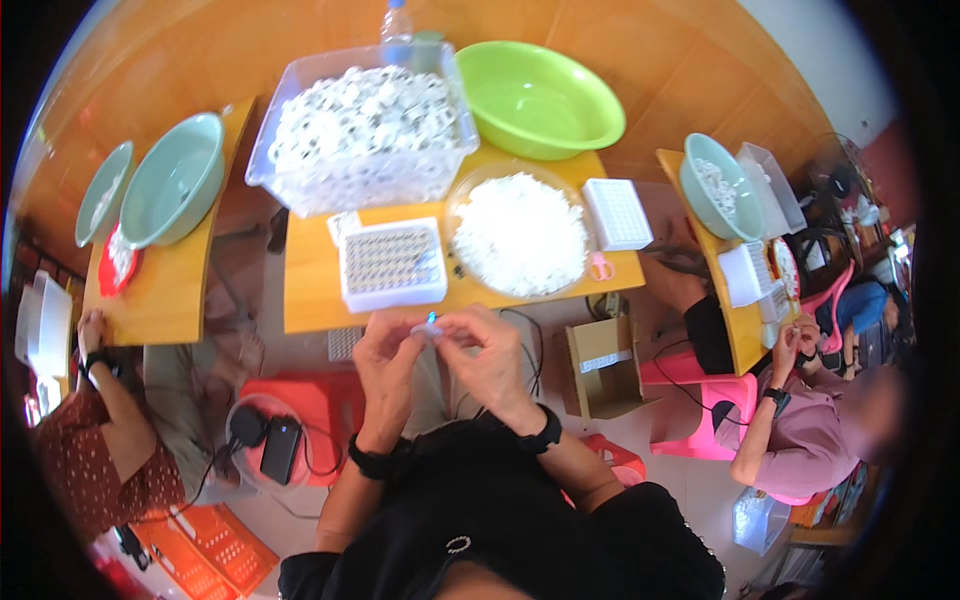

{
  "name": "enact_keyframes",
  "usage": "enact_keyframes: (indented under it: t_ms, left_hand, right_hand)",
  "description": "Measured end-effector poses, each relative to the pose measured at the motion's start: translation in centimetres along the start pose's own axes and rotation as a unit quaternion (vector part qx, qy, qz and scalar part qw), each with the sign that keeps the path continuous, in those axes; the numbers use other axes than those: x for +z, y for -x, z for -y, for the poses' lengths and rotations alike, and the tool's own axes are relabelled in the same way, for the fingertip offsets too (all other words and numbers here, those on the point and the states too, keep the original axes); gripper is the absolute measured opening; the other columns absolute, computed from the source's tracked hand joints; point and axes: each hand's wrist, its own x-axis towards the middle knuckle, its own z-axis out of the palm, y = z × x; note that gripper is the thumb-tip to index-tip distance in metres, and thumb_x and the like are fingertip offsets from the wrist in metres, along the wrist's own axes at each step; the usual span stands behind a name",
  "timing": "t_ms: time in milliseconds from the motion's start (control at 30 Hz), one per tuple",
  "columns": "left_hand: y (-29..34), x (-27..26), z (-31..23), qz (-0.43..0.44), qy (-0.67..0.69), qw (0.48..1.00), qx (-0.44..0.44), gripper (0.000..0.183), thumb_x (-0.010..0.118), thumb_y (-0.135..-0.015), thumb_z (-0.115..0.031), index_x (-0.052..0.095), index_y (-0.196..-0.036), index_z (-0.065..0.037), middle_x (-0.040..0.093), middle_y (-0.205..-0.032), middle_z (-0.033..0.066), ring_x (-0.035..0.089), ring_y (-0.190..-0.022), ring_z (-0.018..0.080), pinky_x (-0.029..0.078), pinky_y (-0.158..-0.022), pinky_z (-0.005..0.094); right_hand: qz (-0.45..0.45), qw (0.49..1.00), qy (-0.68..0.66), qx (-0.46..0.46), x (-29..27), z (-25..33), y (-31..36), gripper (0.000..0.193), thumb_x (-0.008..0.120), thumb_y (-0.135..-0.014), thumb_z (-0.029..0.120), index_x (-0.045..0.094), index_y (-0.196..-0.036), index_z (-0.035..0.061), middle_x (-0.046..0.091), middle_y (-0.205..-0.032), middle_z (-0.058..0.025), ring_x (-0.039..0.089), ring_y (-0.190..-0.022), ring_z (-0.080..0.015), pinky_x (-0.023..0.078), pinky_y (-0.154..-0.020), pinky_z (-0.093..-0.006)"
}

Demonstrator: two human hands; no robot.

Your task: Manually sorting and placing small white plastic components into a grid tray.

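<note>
My left hand (387, 352) and my right hand (484, 352) meet just off the front edge of the table. Both pinch a small whitish part (430, 328) with a bright blue spot at its top; its exact kind is too small to tell. Straight ahead of my left hand stands a white tray (394, 296) with rows of small dark-topped pieces in it. A round shallow dish (480, 285) heaped with small white pieces (520, 232) lies beyond my right hand. Pink-handled scissors (601, 266) rest to its right.
At the back stand a clear bin (350, 190) full of white-and-black parts and a green basin (540, 130). A white rack (617, 214) sits at the table's right. Below are an open cardboard box (603, 385) and a red stool (340, 395). People work at tables either side.
</note>
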Motion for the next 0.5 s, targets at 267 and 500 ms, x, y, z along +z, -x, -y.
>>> enact_keyframes:
  t_ms: [267, 500]
  left_hand:
    - [-1.5, 1.2, -0.6, 0.022, 0.019, 0.999, 0.03, 0.009, 0.054, -0.078, 0.005, 0.057, -0.084, -0.001, 0.055, -0.077, 0.0008, 0.053, -0.072, 0.0074, 0.043, -0.066, 0.0205]
    - [-1.8, 1.5, -1.9, 0.081, 0.004, 0.997, -0.01, 0.041, 0.06, -0.079, 0.003, 0.047, -0.118, 0.0, 0.046, -0.107, 0.0068, 0.057, -0.079, 0.0097, 0.047, -0.067, 0.0208]
  right_hand:
    - [0.014, 0.997, 0.045, -0.054, -1.3, 0.9, -1.8, 0.016, 0.067, -0.071, -0.004, 0.064, -0.086, 0.001, 0.059, -0.075, -0.0072, 0.061, -0.068, -0.0129, 0.049, -0.058, -0.0225]
    - [0.041, 0.989, 0.129, -0.057, -8.0, -0.1, -11.7, 0.013, 0.064, -0.072, 0.002, 0.063, -0.085, 0.0033, 0.061, -0.071, -0.0003, 0.055, -0.065, -0.0058, 0.046, -0.06, -0.0206]
